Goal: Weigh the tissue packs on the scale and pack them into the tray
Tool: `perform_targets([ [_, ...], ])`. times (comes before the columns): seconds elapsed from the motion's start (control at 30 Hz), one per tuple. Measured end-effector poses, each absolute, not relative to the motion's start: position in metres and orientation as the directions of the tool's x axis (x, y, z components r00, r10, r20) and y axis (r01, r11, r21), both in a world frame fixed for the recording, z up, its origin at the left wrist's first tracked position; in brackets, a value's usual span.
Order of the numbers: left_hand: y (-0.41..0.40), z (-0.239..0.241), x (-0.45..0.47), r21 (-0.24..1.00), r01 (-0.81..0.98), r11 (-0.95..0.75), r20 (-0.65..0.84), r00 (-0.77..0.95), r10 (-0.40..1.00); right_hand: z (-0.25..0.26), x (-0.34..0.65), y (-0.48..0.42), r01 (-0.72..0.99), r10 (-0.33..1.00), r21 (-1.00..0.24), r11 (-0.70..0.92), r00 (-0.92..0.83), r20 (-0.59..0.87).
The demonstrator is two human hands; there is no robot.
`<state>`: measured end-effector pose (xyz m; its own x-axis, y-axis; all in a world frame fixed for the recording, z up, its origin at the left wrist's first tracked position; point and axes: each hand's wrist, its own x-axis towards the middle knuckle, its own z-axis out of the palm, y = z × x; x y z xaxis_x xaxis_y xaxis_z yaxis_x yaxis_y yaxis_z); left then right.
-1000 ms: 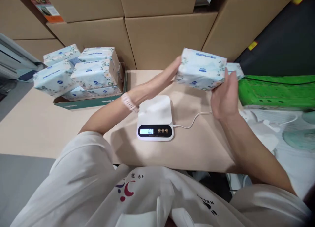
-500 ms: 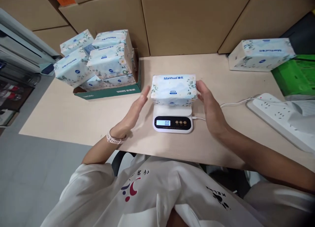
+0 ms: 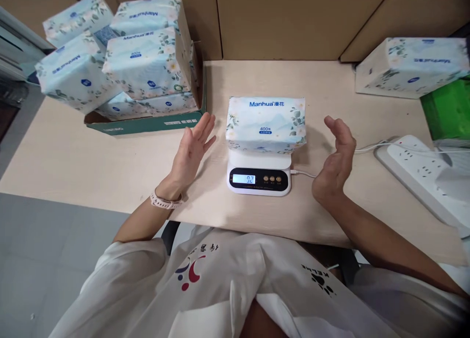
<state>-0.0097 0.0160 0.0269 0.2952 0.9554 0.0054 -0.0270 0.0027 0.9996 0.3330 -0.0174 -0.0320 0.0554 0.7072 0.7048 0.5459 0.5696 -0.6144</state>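
A pale blue flowered tissue pack (image 3: 266, 123) lies on a small white scale (image 3: 259, 174) in the middle of the table; the lit display shows a reading. My left hand (image 3: 191, 151) hovers a little to the left of the pack, fingers stretched and apart, holding nothing. To the pack's right my right hand (image 3: 335, 157) is held up with fingers loosely curved and empty. Neither hand touches the pack.
Several more tissue packs (image 3: 113, 59) are piled in a green-edged cardboard tray (image 3: 144, 124) at the back left. Another pack (image 3: 409, 66) lies at the back right beside a green crate (image 3: 446, 109). A white power strip (image 3: 422, 172) lies at right. Cardboard boxes (image 3: 279, 20) line the back.
Both hands carried the pack from the upper right down onto the scale, then let go and drew apart. The display changed from zero to a reading.
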Motion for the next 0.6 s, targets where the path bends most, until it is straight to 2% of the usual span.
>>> perform_targets([
  [0.4,0.014,0.026,-0.006,0.998,-0.051,0.025,-0.007,0.324,0.946,-0.031,0.334,-0.02,0.565,0.748,-0.636,0.526,0.047,0.662],
  [0.6,0.013,0.031,-0.003,0.998,-0.05,0.05,-0.034,0.276,0.961,-0.018,0.326,-0.028,0.597,0.81,-0.681,0.424,0.087,0.58],
])
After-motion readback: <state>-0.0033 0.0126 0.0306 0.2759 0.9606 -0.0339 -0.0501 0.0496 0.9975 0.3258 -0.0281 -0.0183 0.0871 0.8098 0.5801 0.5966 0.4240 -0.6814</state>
